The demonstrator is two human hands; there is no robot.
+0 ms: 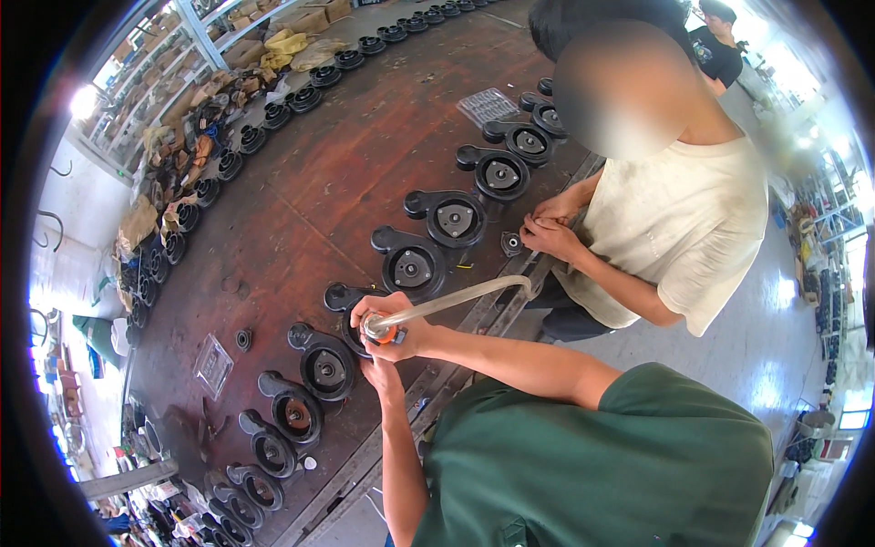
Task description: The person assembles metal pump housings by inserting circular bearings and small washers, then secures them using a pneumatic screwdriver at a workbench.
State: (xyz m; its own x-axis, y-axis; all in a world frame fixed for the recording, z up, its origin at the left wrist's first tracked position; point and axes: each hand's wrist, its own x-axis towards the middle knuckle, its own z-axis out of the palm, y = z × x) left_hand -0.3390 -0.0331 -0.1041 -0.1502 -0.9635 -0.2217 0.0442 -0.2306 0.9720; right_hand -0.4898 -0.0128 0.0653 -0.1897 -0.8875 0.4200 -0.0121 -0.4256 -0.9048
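My right hand (408, 330) is closed around a power screwdriver (387, 335) with an orange band, seen from its top end, and a pale hose (456, 301) runs from it. The tool stands over a round black housing (343, 296) with a side spout, mostly covered by my hands. Just below, against the near side of that housing, is my left hand (381, 374); its fingers are largely hidden. Beside it lies another black housing (326, 367) with a metal plate inside. On the other side sits a similar housing (413, 268), its plate and central shaft showing.
More black housings (273, 451) line the near table edge (456, 337). A co-worker (693, 210) stands at right, hands (551, 228) together by a small metal plate (511, 243). Clear plastic trays (214, 366) lie on the table. Black parts (276, 115) line the far edge.
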